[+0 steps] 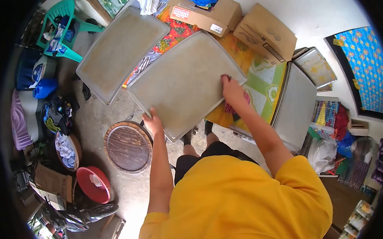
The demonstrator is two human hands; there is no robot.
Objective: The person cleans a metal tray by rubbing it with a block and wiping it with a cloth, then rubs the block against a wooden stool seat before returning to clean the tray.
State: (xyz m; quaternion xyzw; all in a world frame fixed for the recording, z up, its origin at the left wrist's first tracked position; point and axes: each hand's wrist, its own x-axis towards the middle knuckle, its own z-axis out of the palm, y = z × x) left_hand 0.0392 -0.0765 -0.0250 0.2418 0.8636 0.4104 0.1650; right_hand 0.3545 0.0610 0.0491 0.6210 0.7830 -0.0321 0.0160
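Note:
A large flat baking tray with a dull, brownish surface lies tilted at the near edge of the cloth-covered table. My left hand is closed on its lower left edge, thumb on top. Over the tray's right side, my right hand is closed, with something small and dark reddish at its fingertips that I cannot make out. A pink printed cloth shows beside the right wrist. To the left, a second similar tray rests partly on the table, its near end jutting out over the floor.
Cardboard boxes stand at the back of the table. More trays are stacked at the right. A round wooden stool is on the floor by my left arm, with a red basin farther left. A green chair stands back left.

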